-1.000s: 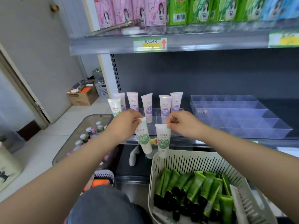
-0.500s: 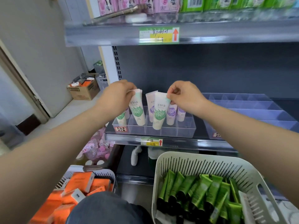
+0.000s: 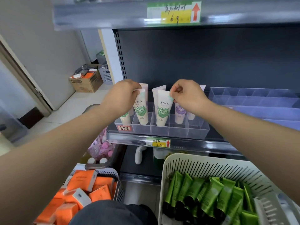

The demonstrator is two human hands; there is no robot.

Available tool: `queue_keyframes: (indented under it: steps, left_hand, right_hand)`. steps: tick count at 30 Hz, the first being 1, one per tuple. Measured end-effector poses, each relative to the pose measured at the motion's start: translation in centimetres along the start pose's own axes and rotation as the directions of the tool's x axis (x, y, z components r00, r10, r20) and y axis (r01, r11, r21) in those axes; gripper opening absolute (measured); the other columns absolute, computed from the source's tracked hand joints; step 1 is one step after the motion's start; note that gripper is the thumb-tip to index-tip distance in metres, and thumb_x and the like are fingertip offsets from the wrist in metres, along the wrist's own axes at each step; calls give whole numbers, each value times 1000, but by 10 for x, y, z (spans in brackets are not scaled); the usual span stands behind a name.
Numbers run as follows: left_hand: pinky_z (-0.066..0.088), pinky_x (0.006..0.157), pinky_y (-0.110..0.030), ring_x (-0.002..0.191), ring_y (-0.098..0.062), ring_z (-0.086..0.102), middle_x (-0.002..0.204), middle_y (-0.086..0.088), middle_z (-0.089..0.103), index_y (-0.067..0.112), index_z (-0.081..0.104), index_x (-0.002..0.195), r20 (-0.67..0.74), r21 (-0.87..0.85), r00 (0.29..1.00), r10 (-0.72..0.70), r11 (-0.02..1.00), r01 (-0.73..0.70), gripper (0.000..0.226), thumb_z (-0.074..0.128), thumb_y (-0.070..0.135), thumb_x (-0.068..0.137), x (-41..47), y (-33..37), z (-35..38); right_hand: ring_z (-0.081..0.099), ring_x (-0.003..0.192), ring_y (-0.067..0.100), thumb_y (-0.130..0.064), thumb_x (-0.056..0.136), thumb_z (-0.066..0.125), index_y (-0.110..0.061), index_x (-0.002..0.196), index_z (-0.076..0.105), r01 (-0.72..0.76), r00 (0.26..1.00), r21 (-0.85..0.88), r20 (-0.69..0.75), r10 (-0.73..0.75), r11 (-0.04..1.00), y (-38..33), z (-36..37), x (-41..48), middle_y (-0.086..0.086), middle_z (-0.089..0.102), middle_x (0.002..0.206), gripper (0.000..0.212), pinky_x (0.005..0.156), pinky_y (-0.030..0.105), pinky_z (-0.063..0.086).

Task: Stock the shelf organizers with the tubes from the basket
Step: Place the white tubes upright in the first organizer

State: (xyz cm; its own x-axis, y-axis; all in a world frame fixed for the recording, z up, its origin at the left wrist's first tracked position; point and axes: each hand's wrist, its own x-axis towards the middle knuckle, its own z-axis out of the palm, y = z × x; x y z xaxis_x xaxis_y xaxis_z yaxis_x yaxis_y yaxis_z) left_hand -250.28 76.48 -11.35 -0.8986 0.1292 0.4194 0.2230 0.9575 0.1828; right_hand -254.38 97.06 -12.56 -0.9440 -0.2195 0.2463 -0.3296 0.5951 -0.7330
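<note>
Two bare hands raised at shelf level. Left hand (image 3: 123, 97): fingers curled, pinching the crimped top of a white plastic tube with green leaf label (image 3: 141, 109); tube upright, lower end inside the second front compartment from the left of the clear plastic divided organizer (image 3: 197, 130). Right hand (image 3: 189, 96): thumb and forefinger pinching the top of a matching white green-label tube (image 3: 163, 111), lower end in the next compartment to the right. Behind and beside: white tubes with purple labels (image 3: 180, 113), upright. Second clear organizer (image 3: 259, 101) to the right on the dark metal shelf (image 3: 203, 146). Below: white slotted plastic basket (image 3: 211, 166) of green tubes with black caps (image 3: 203, 195); orange cartons (image 3: 84, 181); brown cardboard box (image 3: 86, 82) on pale floor.
</note>
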Motion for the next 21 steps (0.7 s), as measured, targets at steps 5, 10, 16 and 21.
queue_keyframes:
  steps: [5,10,16,21]
  left_hand:
    - [45,85,-35,103,-32,57,114,-15,62,6,65,112,34,6,999,0,1000,0,25,47,9,94,7,-7,12]
    - [47,86,-39,102,-33,57,114,-14,63,7,65,113,66,30,998,9,999,-11,26,46,9,95,10,-14,21]
    - [46,79,-37,96,-33,57,109,-16,63,7,66,109,83,52,996,22,998,-26,25,46,8,94,12,-18,28]
    - [45,81,-36,99,-32,57,112,-15,62,9,65,112,83,45,997,11,999,-14,26,47,10,94,11,-18,29]
  right_hand:
    - [66,81,21,-9,85,57,-19,76,58,-11,999,-26,30,12,1000,11,14,7,-1,65,81,13,74,32,54]
    - [65,81,19,-11,86,57,-24,72,54,-16,999,-33,36,17,999,14,23,15,-5,61,77,19,69,25,48]
    - [64,83,20,-10,86,56,-17,80,58,6,999,-21,33,-5,1000,10,30,20,-3,61,82,10,78,31,53]
    - [59,77,15,-11,86,57,-18,82,59,27,999,-28,21,-27,999,8,33,21,-6,59,79,8,76,29,51]
